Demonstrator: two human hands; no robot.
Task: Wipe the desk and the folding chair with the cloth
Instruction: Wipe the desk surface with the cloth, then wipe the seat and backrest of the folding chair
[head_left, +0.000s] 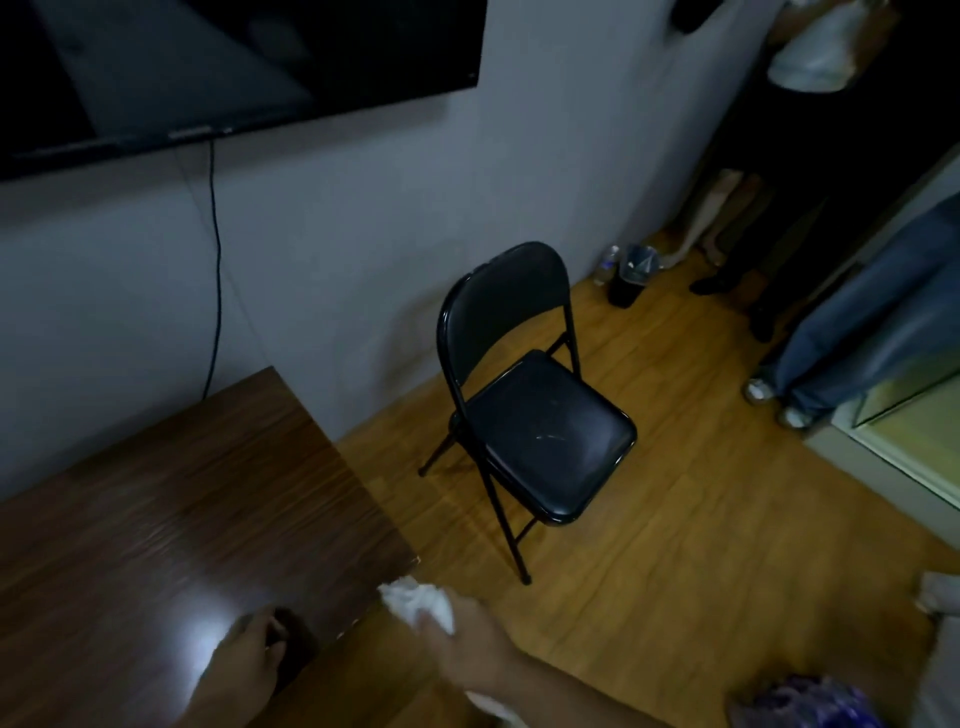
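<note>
The right hand (467, 639), closed around the white cloth (418, 605) just off the table's (182, 493) near right corner, is nearer the folding chair (540, 415) beyond it.

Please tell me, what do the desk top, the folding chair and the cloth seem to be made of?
Desk: dark wood or wood-look laminate, glossy; grain lines and a bright glare patch show.
Folding chair: thin black tube frame, probably metal; the seat looks like padded vinyl, with pale scuffs.
Cloth: white, soft, crumpled; fabric or tissue, unclear.
</note>
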